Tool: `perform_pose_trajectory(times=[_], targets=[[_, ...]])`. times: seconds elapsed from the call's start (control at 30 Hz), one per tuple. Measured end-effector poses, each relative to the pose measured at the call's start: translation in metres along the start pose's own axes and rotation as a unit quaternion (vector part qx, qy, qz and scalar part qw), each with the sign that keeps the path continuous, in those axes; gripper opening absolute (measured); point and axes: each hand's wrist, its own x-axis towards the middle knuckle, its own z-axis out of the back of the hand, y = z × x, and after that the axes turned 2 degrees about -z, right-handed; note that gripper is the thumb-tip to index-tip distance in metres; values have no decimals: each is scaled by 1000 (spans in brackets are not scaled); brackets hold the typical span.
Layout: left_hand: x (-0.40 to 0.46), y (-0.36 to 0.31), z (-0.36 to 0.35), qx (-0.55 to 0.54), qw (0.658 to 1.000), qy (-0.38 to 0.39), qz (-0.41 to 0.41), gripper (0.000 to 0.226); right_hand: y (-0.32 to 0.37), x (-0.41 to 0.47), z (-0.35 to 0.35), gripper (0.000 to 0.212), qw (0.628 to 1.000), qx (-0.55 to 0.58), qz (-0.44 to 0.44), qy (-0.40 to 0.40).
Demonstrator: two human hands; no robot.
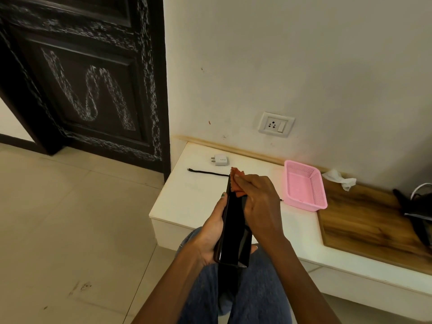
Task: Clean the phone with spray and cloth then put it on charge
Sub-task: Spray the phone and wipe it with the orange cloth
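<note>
One phone (236, 230), one orange cloth (237, 183), one white charger plug (221, 159), one black cable (208, 172), one pink basket (304, 185), one crumpled white tissue (339, 178) and one wall socket (276, 124) are what I count here. The phone is dark and glossy, held out above the person's knees at the near edge of the white worktop (187, 197), its long side running away from the body. The left hand (211, 232) cradles it from beneath and from the left, fingers wrapped along its edge with a fingertip showing at the far end. The right hand (257, 202) comes over from the right with its fingers curled tight on the bunched cloth, pressing it to the phone's far end. Both forearms reach forward over blue jeans. The plug lies just behind the cable near the wall; the basket sits to the right, the tissue behind it. A dark bag (418, 213) rests on the wooden part of the worktop at far right.
</note>
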Motion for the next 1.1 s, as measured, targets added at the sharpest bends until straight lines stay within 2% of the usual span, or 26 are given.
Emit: perform_pose_trajectory(times=[0.23, 0.53, 0.63, 0.73, 0.83, 0.93, 1.1], targets=[[2, -1, 8, 26, 1000, -4, 2, 73, -10, 0, 1, 29, 999, -17, 44, 16], [-3, -6, 5, 6, 1000, -12, 15, 69, -4, -32, -4, 32, 998, 8, 32, 56], [-4, -5, 8, -10, 1000, -17, 10, 66, 3, -43, -2, 30, 997, 22, 45, 55], [-4, -4, 8, -1, 1000, -18, 10, 65, 4, -40, 2, 29, 996, -27, 63, 55], [-4, -8, 5, 4, 1000, -13, 10, 64, 6, -27, 3, 24, 996, -51, 63, 24], [-3, -10, 4, 17, 1000, -23, 2, 66, 5, -13, 2, 28, 994, -64, 84, -4], [-5, -8, 15, 30, 999, -22, 8, 69, -1, -5, -2, 27, 994, -48, 94, 33]])
